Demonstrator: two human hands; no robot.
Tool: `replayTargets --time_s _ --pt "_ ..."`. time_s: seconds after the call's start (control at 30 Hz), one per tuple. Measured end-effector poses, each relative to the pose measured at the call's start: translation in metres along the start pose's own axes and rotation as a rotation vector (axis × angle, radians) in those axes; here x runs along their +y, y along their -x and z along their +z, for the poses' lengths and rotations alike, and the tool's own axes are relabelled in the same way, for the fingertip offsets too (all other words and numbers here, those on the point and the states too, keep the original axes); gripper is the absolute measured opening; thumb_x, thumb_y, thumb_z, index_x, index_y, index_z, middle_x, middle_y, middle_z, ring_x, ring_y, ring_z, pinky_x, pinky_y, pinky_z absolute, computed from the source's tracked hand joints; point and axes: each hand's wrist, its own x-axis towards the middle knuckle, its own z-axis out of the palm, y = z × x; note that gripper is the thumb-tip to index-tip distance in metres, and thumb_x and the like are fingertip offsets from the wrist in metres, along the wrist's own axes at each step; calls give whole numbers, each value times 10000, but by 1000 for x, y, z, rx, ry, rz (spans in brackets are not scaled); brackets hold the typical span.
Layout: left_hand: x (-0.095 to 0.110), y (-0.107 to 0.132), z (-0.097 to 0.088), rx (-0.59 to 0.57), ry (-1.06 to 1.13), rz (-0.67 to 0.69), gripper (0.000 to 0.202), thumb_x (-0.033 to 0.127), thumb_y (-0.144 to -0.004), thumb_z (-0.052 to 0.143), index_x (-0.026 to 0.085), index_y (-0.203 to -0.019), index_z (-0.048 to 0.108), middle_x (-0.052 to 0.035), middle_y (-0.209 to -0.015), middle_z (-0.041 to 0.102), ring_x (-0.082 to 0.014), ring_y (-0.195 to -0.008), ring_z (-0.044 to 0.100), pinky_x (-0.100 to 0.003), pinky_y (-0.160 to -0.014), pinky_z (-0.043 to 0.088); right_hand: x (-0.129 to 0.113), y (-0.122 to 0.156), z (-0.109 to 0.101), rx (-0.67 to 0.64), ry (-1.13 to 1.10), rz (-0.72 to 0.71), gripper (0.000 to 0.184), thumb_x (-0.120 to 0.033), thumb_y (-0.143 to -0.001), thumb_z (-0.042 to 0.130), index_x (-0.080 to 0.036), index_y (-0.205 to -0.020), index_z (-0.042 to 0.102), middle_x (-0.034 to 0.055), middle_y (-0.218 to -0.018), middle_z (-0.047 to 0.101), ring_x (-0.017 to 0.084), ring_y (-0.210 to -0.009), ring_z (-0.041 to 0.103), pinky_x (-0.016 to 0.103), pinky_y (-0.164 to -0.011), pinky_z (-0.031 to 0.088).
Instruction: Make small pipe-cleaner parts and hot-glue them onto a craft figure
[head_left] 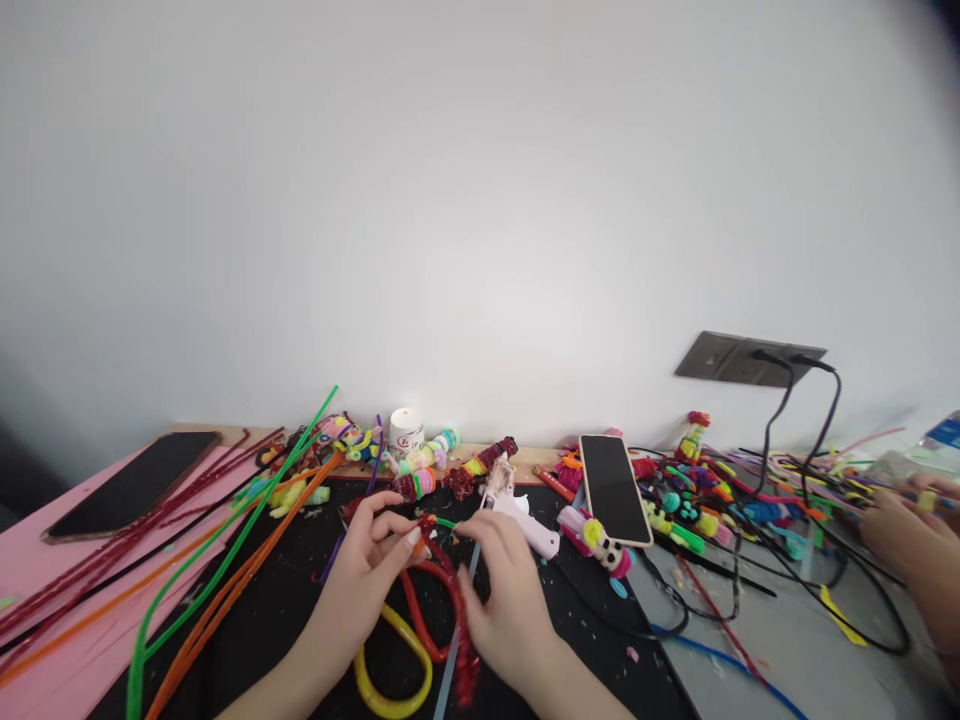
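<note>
My left hand (pixel 367 565) is closed, thumb and fingers pinching a small dark red pipe-cleaner piece (pixel 427 523) with a green and orange tip. Close by on the right, my right hand (pixel 506 585) has its fingers bent at the green end (pixel 445 523) of that piece. A fuzzy dark red pipe cleaner (pixel 463 640) hangs between the hands, blurred at its lower end. Below them lie a smooth yellow loop (pixel 360 680) and a red loop (pixel 416 610), with a translucent stick (pixel 448 675). Just behind my right hand rests a pale glue gun (pixel 532 525).
Long green (pixel 195 580) and orange pipe cleaners cross a pink sheet (pixel 67 620) and a dark phone (pixel 135 485) at left. A paper cup (pixel 406 430), finished fuzzy figures (pixel 596 540) and another phone (pixel 615 490) line the back. Black cables (pixel 806 440) and another person's hands (pixel 911 535) are at right.
</note>
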Motion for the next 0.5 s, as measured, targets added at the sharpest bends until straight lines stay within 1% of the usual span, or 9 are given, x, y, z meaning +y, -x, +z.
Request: replayTargets --time_s 0.03,0.1,0.17,0.23,0.27,0.33,0.4,0.5 --pt "1 -1 0 13 65 -41 376 245 -740 672 252 -1041 447 51 -729 601 -138 -693 606 -285 -724 507 5 -2 0 59 94 59 419 -57 -726 449 -194 -1119 489 115 -1132 518 271 -1057 469 434 -887 383" --pt "3 -1 -1 35 173 -113 425 241 -709 702 250 -1058 458 46 -769 607 -133 -700 615 -299 -739 514 18 -5 0 113 277 192 495 -63 -684 469 -177 -1167 467 149 -1209 477 326 -1083 441 480 -860 366" --pt "3 -1 -1 37 245 -164 462 219 -686 723 247 -1071 468 37 -792 619 -132 -700 626 -302 -749 512 31 -8 0 115 422 296 552 -77 -652 490 -144 -1199 456 188 -1210 479 371 -1065 449 495 -811 366" --pt "3 0 -1 23 285 -198 489 200 -682 727 245 -1094 467 31 -773 625 -130 -691 629 -298 -746 510 43 -9 -1 68 517 361 549 -94 -640 508 -136 -1186 481 192 -1109 543 376 -974 502 484 -759 368" --pt "2 0 -1 15 300 -210 502 193 -688 724 246 -1113 462 29 -763 627 -131 -693 630 -299 -750 508 47 -10 -1 33 543 374 513 -106 -647 513 -138 -1159 506 179 -1028 582 369 -928 523 475 -744 366" --pt "2 0 -2 11 323 -219 523 189 -697 718 250 -1147 458 26 -744 630 -130 -695 628 -299 -759 504 51 -11 -3 -17 561 389 449 -126 -661 514 -138 -1108 543 160 -935 617 356 -881 544 460 -734 365" --pt "2 -1 -2 6 342 -225 528 190 -697 718 252 -1157 466 24 -745 632 -129 -701 625 -295 -766 500 52 -12 -5 -29 544 400 419 -138 -668 513 -135 -1084 555 154 -922 633 347 -874 557 444 -736 371" --pt "0 -2 -4 -7 359 -231 499 189 -707 709 246 -1147 480 21 -749 629 -124 -703 623 -284 -760 498 51 -14 -7 -3 486 405 431 -141 -671 508 -135 -1101 545 149 -972 641 330 -899 571 416 -747 389"
